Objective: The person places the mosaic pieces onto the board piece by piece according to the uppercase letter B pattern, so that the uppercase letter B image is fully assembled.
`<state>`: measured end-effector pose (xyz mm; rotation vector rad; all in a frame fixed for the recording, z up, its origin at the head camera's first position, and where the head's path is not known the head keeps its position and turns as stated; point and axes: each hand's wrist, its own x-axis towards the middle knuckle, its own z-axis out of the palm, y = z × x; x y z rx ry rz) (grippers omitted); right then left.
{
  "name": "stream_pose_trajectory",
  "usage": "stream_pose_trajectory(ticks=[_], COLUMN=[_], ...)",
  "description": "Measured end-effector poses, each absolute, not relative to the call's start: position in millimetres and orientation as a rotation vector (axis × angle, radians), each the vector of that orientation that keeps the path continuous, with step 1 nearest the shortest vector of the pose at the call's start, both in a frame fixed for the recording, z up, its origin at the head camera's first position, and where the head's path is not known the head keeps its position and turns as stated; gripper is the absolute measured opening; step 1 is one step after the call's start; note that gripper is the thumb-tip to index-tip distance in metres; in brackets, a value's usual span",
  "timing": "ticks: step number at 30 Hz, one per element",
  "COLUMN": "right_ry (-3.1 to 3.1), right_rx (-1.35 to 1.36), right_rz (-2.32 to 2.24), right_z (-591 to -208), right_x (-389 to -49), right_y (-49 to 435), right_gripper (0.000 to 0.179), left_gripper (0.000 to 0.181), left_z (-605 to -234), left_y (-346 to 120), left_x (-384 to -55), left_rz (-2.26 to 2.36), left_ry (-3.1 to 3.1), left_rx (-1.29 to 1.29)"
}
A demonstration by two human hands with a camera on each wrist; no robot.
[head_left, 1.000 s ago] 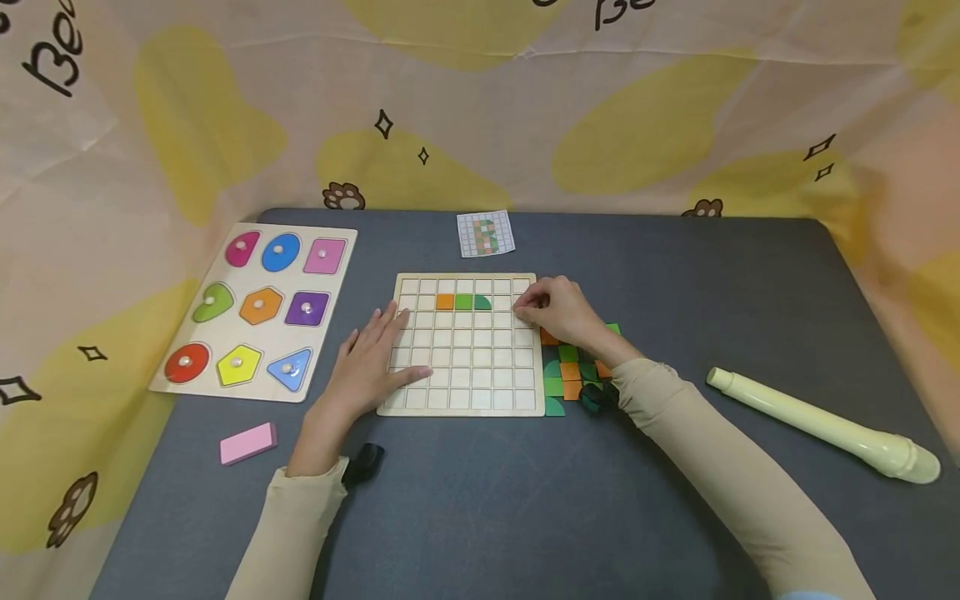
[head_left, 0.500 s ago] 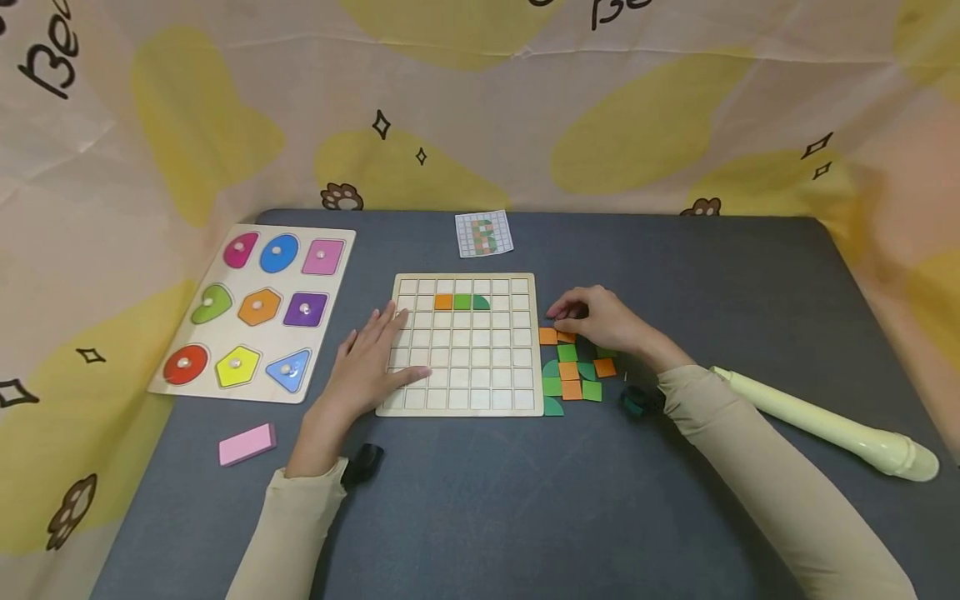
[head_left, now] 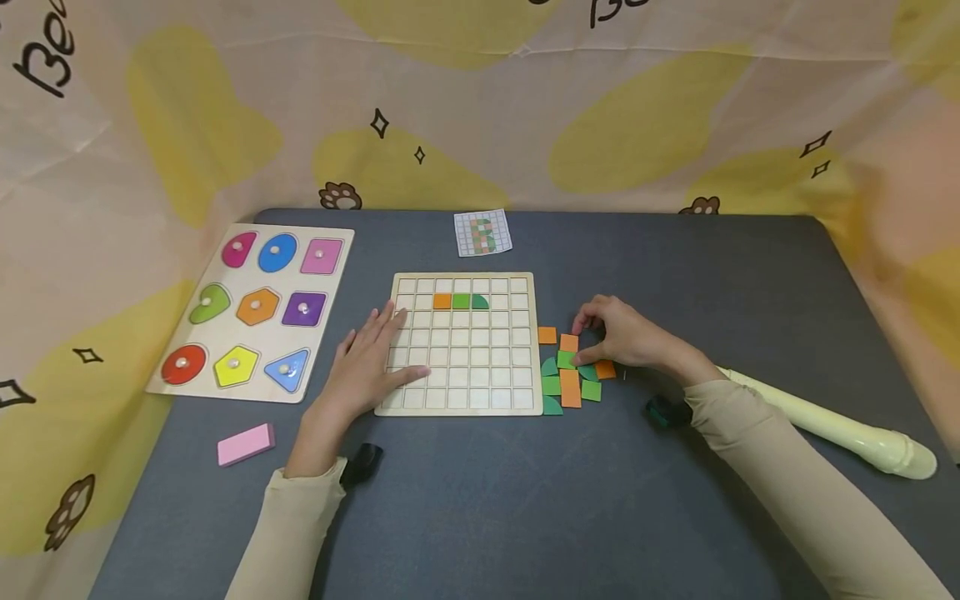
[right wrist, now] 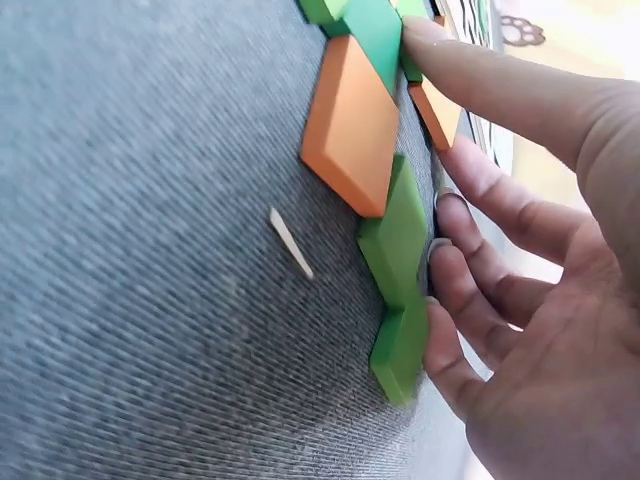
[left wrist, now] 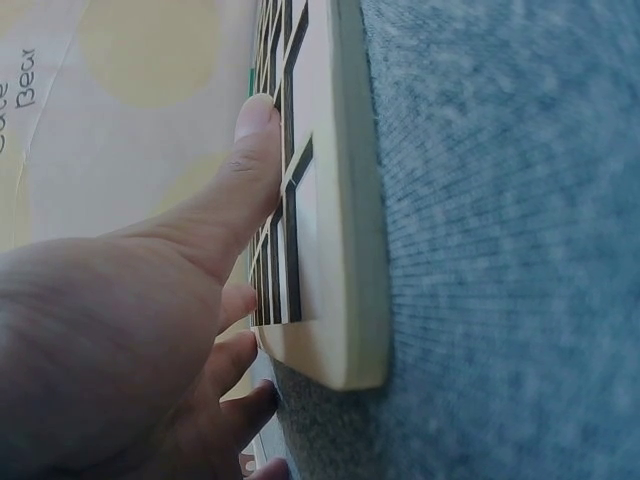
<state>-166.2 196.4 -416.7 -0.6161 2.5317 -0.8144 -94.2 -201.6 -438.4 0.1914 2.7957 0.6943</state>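
Note:
A wooden grid board lies mid-table. In one row sit an orange square tile, a light green square tile and a dark green rounded tile. My left hand rests spread on the board's left side, its thumb over the grid. Right of the board, my right hand is at the loose tiles, thumb and fingertips apart. Its thumb touches a light green tile; the index fingertip is by an orange tile. I see nothing held between them.
Several loose tiles lie along the board's right edge. A pattern card is behind the board. On the left are a knobbed shape puzzle and a pink block. A pale yellow tube lies at right.
My right hand has moved from the board's right edge, rightward and nearer me, to the loose tiles. An orange tile there has shifted slightly. My left hand stays on the board.

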Motion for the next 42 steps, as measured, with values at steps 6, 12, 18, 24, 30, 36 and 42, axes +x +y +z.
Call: stream_pose_trajectory(ticks=[6,12,18,24,30,36,42], right_ry=[2.537,2.492,2.546,2.587,2.560,2.554,2.501], right_rx=[-0.674,-0.770,-0.777,-0.748,-0.739,-0.693,-0.665], right_rz=[-0.840,-0.903,-0.831,-0.735,-0.800,-1.047,-1.232], right_z=[-417,-418,-418,-414,-408,-409,-418], right_x=[-158,-154,-157,-161,-166,-172,-176], right_y=[190,188,188,184,173,152,122], right_gripper=[0.041,0.025,0.018,0.016,0.013,0.010,0.010], left_gripper=[0.101,0.102,0.102,0.102,0.102,0.102,0.103], left_z=[-439,-439,-440,-439,-438,-438,-439], left_y=[-201,-201,-202,-202,-202,-202,-201], left_x=[-95,-95,-95,-95,-95,-95,-95], left_rz=[0.689,0.686,0.687,0.705,0.705,0.707,0.699], left_ry=[2.796,2.793,2.793,2.788,2.788,2.783,2.792], left_rx=[0.188,0.187,0.188,0.188,0.187,0.184,0.185])
